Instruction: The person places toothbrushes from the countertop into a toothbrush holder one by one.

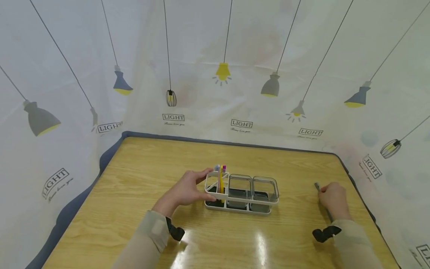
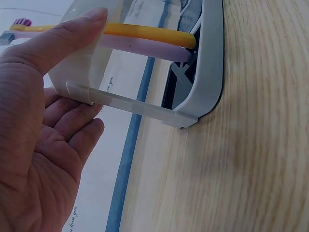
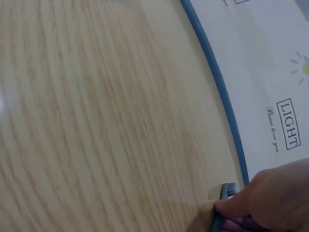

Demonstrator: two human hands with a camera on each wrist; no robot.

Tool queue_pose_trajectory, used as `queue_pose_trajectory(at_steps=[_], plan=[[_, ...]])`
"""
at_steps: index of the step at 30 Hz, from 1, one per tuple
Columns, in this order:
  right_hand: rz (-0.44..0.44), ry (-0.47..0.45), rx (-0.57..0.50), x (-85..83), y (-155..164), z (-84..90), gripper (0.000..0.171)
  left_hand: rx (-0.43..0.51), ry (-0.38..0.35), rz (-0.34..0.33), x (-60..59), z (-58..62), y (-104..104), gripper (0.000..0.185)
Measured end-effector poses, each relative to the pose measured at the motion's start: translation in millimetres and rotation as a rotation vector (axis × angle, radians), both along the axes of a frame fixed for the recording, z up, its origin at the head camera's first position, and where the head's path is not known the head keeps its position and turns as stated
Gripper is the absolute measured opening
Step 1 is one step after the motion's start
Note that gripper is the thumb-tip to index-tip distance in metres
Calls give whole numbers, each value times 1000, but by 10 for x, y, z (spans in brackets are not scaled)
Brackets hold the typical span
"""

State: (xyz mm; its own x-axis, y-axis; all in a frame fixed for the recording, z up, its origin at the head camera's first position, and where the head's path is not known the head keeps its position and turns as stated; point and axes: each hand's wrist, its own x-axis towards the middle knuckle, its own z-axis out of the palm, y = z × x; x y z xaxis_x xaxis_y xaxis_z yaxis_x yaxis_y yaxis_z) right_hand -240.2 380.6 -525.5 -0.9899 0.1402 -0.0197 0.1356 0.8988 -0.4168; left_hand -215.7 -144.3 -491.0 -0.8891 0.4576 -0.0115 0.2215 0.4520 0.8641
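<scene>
The left hand (image 1: pixel 184 191) has its grip around the left end of a white organizer rack (image 1: pixel 242 194): in the left wrist view the thumb (image 2: pixel 58 41) lies along the top edge of the end wall, while the other fingers (image 2: pixel 72 128) reach under and behind it, only lightly bent. The rack stands on the wooden tabletop (image 1: pixel 141 194), near the middle. Its left compartment, the one right by the hand, holds two toothbrushes standing upright, a yellow toothbrush (image 1: pixel 221 178) and a pale purple toothbrush (image 1: pixel 218 179), their heads rising above the rim. To the right of that compartment two clear cups (image 1: pixel 252 186) sit side by side in the rack.

Well apart, near the right edge of the tabletop, the right hand (image 1: pixel 332 200) closes its grip on a grey toothbrush (image 1: pixel 317 186) that lies flat on the wood; the fingertips pinch the handle, and the bristled head pokes out beyond them toward the far edge. The right wrist view shows the head of it (image 3: pixel 228 190) just past the fingertips, close to the blue border of the tabletop. Nothing lies between this hand and the rack.

A white curtain printed with hanging lamps (image 1: pixel 221 71) surrounds the tabletop on three sides.
</scene>
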Motion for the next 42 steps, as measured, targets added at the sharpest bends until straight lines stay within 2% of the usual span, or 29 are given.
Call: queue_pose_trajectory(at_steps=[10, 19, 27, 36, 42], plan=[[-49, 21, -76, 46, -62, -24, 25, 0, -6, -3, -2, -6, 8, 104], [-99, 72, -138, 134, -120, 36, 25, -1, -3, -7, -1, -1, 25, 104], [-111, 201, -166, 175, -225, 210, 22, 3, 15, 2, 1, -8, 10, 105], [-119, 235, -202, 243, -349, 444, 22, 0, 21, 1, -1, -8, 9, 105], [-109, 315, -200, 273, -463, 634, 21, -3, 21, 4, -15, -29, 11, 104]])
